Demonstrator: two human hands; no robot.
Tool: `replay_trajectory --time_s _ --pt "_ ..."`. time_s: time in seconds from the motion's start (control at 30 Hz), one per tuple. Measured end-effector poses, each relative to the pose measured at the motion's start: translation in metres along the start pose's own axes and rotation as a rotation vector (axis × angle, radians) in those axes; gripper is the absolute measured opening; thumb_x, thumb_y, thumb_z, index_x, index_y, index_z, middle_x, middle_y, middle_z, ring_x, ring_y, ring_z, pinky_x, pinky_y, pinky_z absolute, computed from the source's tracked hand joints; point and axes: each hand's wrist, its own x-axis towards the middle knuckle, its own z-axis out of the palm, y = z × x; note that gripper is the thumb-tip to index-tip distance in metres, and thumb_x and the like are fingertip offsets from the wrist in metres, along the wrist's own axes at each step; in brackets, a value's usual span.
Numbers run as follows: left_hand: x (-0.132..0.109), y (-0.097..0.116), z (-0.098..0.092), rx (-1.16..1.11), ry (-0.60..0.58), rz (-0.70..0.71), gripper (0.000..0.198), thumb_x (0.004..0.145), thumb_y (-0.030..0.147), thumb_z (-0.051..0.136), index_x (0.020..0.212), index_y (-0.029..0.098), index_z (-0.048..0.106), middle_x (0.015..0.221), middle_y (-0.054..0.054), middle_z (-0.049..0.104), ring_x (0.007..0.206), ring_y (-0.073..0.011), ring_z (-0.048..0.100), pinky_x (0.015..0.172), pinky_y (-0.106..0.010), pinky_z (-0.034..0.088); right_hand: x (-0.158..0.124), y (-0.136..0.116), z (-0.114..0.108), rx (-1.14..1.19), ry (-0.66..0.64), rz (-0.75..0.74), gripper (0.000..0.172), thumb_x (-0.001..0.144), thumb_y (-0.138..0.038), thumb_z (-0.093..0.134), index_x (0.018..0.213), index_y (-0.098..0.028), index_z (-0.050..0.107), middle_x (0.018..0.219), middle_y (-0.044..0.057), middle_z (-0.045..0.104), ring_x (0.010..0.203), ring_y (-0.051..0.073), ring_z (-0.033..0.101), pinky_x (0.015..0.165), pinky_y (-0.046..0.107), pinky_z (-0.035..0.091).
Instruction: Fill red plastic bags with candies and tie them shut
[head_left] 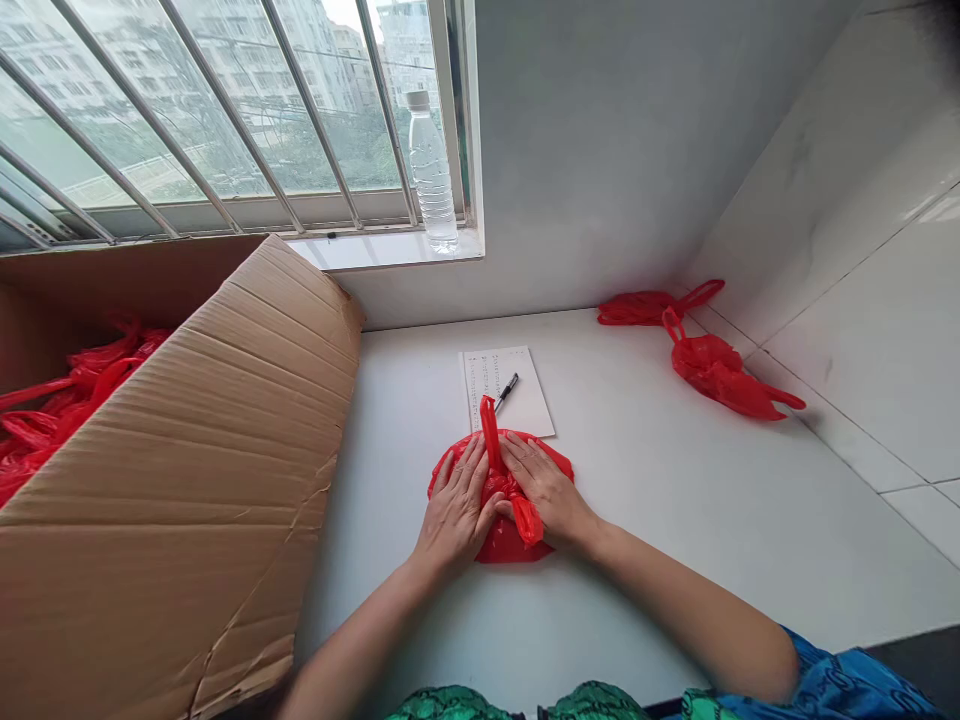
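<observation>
A knotted red plastic bag lies on the white tabletop in front of me. One tied handle stands up at the back and another end flops toward me. My left hand rests flat on the bag's left side, fingers stretched forward. On the other side, my right hand presses flat on it too, fingers outstretched toward the knot. Both thumbs point inward near the middle. What the bag contains, if anything, is hidden.
A notepad with handwriting and a black pen lie just behind the bag. Two more red bags sit by the tiled wall at right. A large cardboard box with red bags stands left. A water bottle stands on the windowsill.
</observation>
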Motion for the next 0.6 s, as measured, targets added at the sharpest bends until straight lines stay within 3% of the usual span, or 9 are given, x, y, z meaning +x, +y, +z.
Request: replay_trajectory --time_s 0.6 --pt "0.0004 0.0016 -0.0012 0.003 -0.024 -0.003 0.064 0.101 0.035 0.038 0.157 0.017 0.012 0.16 -0.008 0.025 0.149 -0.0206 0.022 0.124 -0.041 0.013 -0.0006 0.0014 0.0038 -0.029 -0.034 0.005 0.069 0.099 -0.047 0.041 0.152 -0.004 0.028 0.155 0.016 0.037 0.147 0.026 0.028 0.121 0.049 0.029"
